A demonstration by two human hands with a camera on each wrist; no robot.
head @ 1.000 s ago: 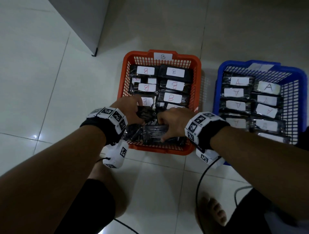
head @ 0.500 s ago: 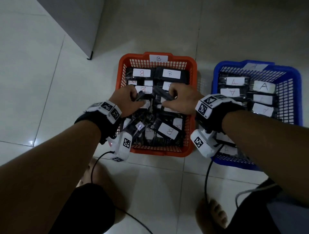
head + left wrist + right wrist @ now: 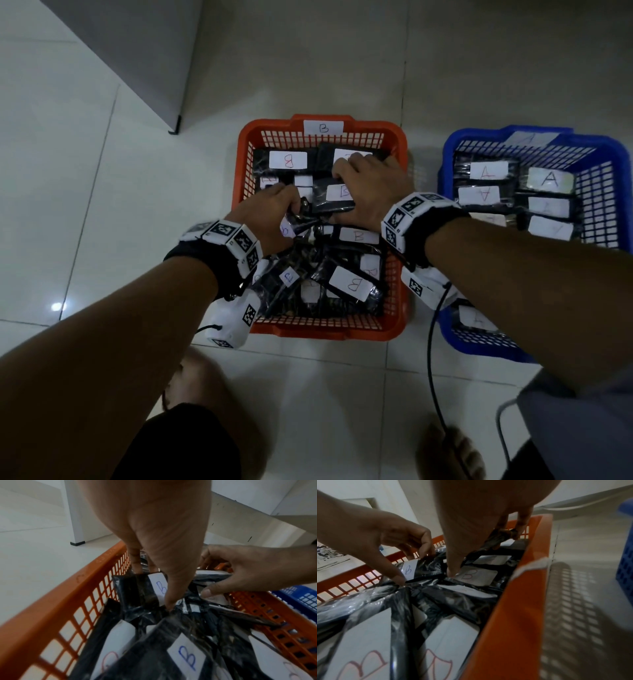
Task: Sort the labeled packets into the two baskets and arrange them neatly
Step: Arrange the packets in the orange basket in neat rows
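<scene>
**Orange basket: both hands tidying B packets**

Orange basket sits on the tiled floor, blue basket just to its right. Both hands work inside the orange one. Left hand has its fingers curled down onto a black B-labelled packet near the basket's left wall, thumb pressing its near end, so it looks pinched. Right hand spans another B packet toward the far right corner, fingers curled over the far edge, thumb on the near one; a grip, I'd say.

Far rows lie flat w/ labels up; near half is a jumble, packets tilted and overlapping. A packets in the blue basket look settled in rows.

Risks, as I judge them: glossy film is slippery, so a pinched packet could slide out; pushing one flat may tip neighbours or hide labels; two hands so close could snag each other.

Room: tight. Packets touch both side walls, little free space inside. Wrist cable hangs by the near right corner and might catch the rim.
</scene>
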